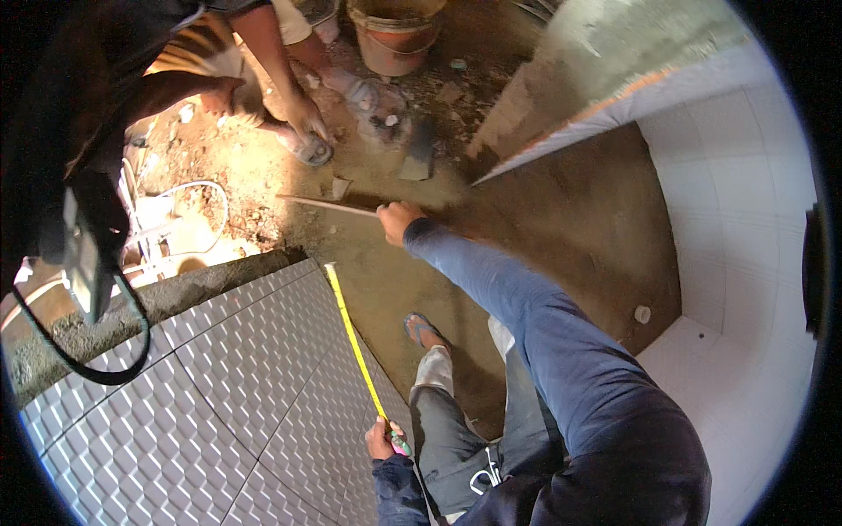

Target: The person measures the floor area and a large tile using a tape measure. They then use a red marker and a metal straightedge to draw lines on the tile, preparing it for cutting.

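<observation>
Low in the picture, my left hand (381, 438) is closed around a tape measure (401, 444) with a green and pink case. Its yellow blade (354, 344) extends away along the edge of the tiled wall, its far tip near the wall's corner. My right arm reaches forward, and my right hand (399, 221) grips one end of a thin, pale brown strip (329, 206). The strip points left toward the rubble; its material is unclear. Grey textured tiles (202, 386) cover the wall on my left.
A co-worker crouches at the upper left, a hand (307, 118) low near their foot. Behind stands a dirty orange bucket (395, 48). A pale cable (206, 184) lies among brightly lit debris. White tiled wall (728, 202) rises on the right; a small white pipe end (643, 314) shows in the floor.
</observation>
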Available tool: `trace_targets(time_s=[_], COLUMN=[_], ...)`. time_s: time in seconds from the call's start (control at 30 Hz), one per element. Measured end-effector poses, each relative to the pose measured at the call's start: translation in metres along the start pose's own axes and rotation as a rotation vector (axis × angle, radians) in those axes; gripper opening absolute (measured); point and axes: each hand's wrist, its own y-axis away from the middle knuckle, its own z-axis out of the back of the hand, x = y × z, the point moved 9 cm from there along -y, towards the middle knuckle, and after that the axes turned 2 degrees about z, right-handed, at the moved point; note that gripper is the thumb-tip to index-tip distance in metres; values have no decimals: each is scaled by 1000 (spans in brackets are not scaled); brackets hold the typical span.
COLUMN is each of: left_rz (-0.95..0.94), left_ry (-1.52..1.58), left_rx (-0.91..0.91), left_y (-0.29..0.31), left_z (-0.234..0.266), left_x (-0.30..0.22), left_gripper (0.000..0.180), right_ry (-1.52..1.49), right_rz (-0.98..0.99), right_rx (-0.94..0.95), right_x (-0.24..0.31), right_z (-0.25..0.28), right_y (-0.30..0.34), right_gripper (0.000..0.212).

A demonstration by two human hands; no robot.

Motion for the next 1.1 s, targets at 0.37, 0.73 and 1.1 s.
trace_targets(time_s=[0.37, 0.73, 1.1], left_rz=[-55, -108, -232], left_ry=[-190, -519, -723], left_rx=[213, 279, 390], left_y=[-14, 20, -63], left_z=[-42, -133, -283], left_x=[-27, 20, 87], left_gripper=[46, 44, 42], right_ry=[-206, -319, -237], right_rz=[-258, -634, -690], right_rx=[-247, -378, -562], right_x=[-84, -298, -573], right_z=[28, -6, -78], right_y=[277, 538, 652], right_gripper=[15, 20, 34])
